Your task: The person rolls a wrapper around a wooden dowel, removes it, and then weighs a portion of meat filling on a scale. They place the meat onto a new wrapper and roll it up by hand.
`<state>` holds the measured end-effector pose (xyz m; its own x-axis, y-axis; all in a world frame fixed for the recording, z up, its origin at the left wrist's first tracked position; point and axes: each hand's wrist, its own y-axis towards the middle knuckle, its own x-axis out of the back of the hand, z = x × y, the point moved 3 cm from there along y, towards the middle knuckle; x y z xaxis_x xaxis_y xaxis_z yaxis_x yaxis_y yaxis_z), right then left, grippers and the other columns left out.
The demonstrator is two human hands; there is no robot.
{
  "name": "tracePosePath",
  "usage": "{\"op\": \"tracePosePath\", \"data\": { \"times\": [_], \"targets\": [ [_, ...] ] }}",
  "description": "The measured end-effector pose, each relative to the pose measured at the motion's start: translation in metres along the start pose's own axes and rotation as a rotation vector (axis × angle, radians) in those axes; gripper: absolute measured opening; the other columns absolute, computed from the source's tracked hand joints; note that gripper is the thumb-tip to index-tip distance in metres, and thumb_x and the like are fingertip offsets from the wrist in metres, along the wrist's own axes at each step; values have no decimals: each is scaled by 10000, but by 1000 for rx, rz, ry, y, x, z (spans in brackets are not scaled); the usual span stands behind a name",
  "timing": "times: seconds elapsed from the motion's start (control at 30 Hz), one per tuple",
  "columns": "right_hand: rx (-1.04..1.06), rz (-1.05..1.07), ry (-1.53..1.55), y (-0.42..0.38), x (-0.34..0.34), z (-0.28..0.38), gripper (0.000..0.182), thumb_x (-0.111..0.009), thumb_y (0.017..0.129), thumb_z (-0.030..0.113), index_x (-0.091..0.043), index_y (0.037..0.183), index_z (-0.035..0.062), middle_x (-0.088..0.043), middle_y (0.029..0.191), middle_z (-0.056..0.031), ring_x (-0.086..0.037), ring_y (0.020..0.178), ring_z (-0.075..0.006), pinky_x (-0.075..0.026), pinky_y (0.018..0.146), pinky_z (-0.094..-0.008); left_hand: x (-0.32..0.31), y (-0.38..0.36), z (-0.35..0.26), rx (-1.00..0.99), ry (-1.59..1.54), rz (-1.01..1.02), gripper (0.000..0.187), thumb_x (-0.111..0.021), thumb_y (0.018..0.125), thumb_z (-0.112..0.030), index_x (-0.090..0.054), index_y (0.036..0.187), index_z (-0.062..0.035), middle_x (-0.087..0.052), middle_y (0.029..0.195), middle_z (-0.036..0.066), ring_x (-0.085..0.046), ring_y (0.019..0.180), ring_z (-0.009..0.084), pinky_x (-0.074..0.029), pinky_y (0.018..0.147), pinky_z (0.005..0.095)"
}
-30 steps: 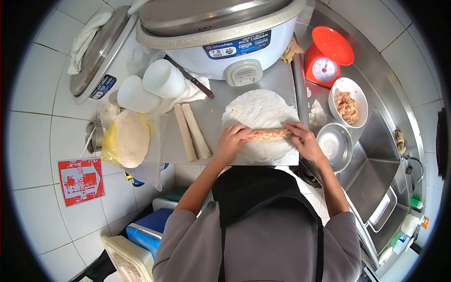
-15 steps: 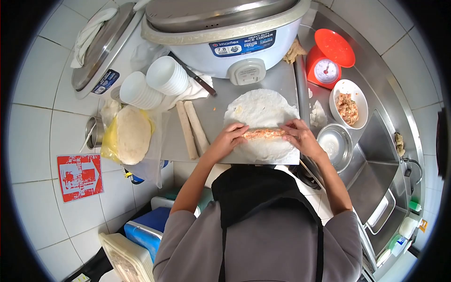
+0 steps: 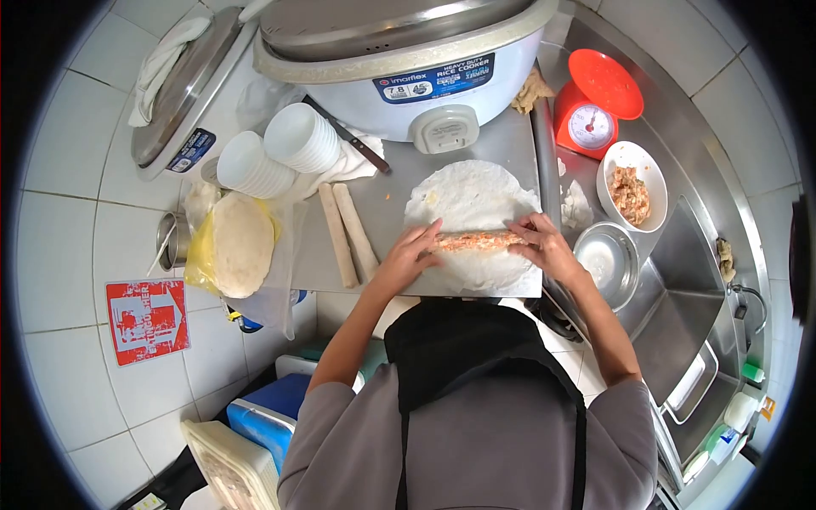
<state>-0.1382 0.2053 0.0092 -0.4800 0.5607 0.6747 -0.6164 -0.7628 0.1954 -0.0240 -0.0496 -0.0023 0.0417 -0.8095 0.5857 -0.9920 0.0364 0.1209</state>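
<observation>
A round white wrapper (image 3: 476, 200) lies flat on the steel table. Across its middle runs a log of orange-pink ground meat filling (image 3: 478, 242). At the log's left end is my left hand (image 3: 410, 255), its fingers stretched and the thumb apart. My right hand (image 3: 546, 248) has its fingers bent around the right end of the filling, with the thumb on the near side. Two finished-looking pale rolls (image 3: 338, 236) lie side by side to the left of my left hand. More wrappers (image 3: 244, 242) are stacked on yellow plastic farther left.
Behind the wrapper stands a large rice cooker (image 3: 446, 89). A knife (image 3: 361, 149) lies near stacked white bowls (image 3: 297, 140). On the right are a red scale (image 3: 586, 127), a bowl of meat filling (image 3: 631, 191), a metal bowl (image 3: 608, 265) and a sink (image 3: 680, 327).
My left hand has shifted slightly left and its fingers have spread from the filling's end. The right hand stays at the other end, almost unmoved.
</observation>
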Motion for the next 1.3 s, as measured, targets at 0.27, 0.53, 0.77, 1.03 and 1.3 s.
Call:
{"op": "tracePosePath", "data": {
  "times": [0.27,0.53,0.77,1.03,1.3],
  "targets": [
    [135,-51,-186,19,-4,22,530,-794,648,253,-660,1096,2,-570,980,-107,-524,926,-277,-448,823,-367,-1,1,-3,-143,259,-96,526,-735,751,-184,-582,1239,-63,-589,1081,91,-535,1013,282,-438,862,372],
    [137,-10,-203,34,-33,24,293,-767,680,193,-703,929,53,-598,903,-65,-567,852,-260,-465,785,-366,-10,11,-1,-108,133,-45,372,-750,731,-190,-657,1043,-12,-595,1033,79,-538,996,272,-443,842,363],
    [1,21,-80,9,8,1,336,-770,698,135,-693,1000,10,-599,939,-128,-583,890,-296,-489,766,-375,2,7,4,-60,77,-48,345,-731,737,-196,-666,1024,-16,-588,998,81,-526,984,271,-431,859,371],
    [-32,40,4,1,9,-6,379,-773,697,100,-676,1050,1,-574,1013,-140,-580,922,-294,-487,794,-364,5,2,7,-42,131,-52,384,-740,730,-169,-652,1067,-9,-588,1043,94,-528,1000,277,-438,864,361],
    [44,-27,-41,-19,27,29,387,-772,682,118,-668,1035,1,-585,973,-117,-562,945,-277,-477,822,-378,32,-20,-13,82,133,-278,464,-770,724,-131,-633,1158,-37,-591,1132,128,-578,1027,273,-471,860,342]
  ]
}}
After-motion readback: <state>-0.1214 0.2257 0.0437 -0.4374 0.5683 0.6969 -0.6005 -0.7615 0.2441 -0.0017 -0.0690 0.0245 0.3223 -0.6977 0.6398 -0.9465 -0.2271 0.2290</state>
